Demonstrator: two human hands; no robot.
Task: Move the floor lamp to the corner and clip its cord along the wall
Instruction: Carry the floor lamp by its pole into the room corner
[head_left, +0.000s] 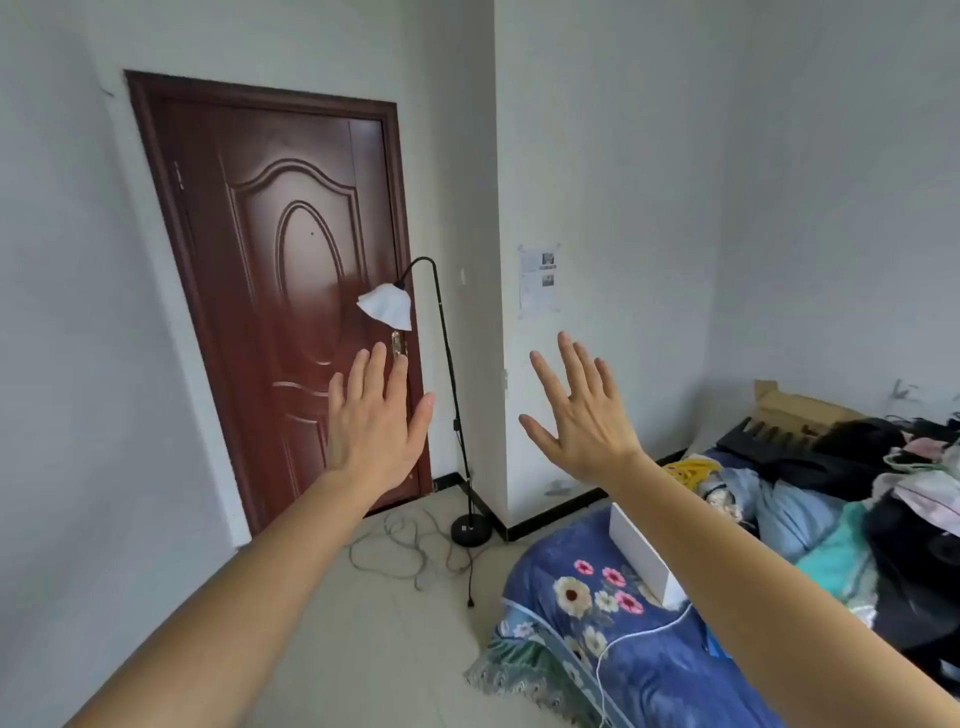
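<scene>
A black floor lamp with a white fluted shade stands upright on a round black base, beside the wall's outer corner and to the right of the door. Its cord lies in loose loops on the floor, the plug end loose near the bed. My left hand and my right hand are raised in front of me, fingers spread, holding nothing. The lamp pole shows between them, farther away and untouched.
A dark red door is shut at the left. A bed with a blue flowered cover fills the lower right, with a white box, clothes and bags on it. A paper sheet is stuck on the wall.
</scene>
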